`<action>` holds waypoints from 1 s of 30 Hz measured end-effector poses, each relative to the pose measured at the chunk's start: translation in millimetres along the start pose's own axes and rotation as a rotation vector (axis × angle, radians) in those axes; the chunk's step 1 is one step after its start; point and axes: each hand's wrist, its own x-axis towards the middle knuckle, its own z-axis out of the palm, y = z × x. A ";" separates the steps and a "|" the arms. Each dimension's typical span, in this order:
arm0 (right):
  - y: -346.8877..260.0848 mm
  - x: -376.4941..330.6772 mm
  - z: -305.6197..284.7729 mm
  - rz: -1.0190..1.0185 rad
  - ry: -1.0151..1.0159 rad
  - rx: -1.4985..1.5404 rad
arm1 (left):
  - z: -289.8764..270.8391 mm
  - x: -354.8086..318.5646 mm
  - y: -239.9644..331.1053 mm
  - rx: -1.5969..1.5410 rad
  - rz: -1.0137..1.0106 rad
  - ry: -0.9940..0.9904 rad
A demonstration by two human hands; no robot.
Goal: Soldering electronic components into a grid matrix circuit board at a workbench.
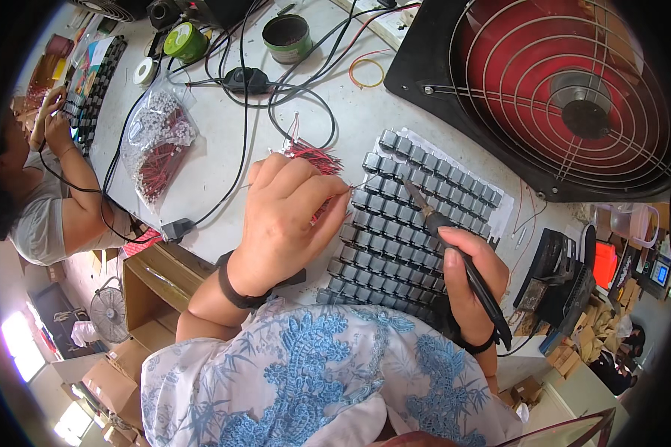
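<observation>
Rows of small grey box-shaped parts (pixel 395 226) lie close together on the table in front of me. My right hand (pixel 476 281) grips a black-handled soldering iron (pixel 438 222), its tip pointing up and left over the upper rows. At the left edge of the rows, my left hand (pixel 279 220) is closed in a pinch on a thin wire (pixel 361 183) that reaches toward the parts. Just beyond those fingers lies a bundle of red wires with white connectors (pixel 314 156), partly hidden by the hand.
A large fan with a wire guard (pixel 574 97) stands at the right. Left of me lies a clear bag of wired connectors (pixel 159 141). Black cables (pixel 247 80), a green tin (pixel 286 39) and a green tub (pixel 186 42) are at the back. Another person (pixel 48 186) works at the far left.
</observation>
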 end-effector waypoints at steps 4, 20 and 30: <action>6.1 3.2 2.4 -0.100 0.001 0.010 | 0.1 2.6 -0.7 0.008 0.013 -0.005; 13.3 -22.6 -5.6 0.197 0.137 0.173 | 15.0 9.8 1.9 -0.035 0.143 -0.032; 15.1 -18.7 -3.7 0.173 0.088 0.195 | 15.3 10.6 3.3 -0.025 0.134 -0.038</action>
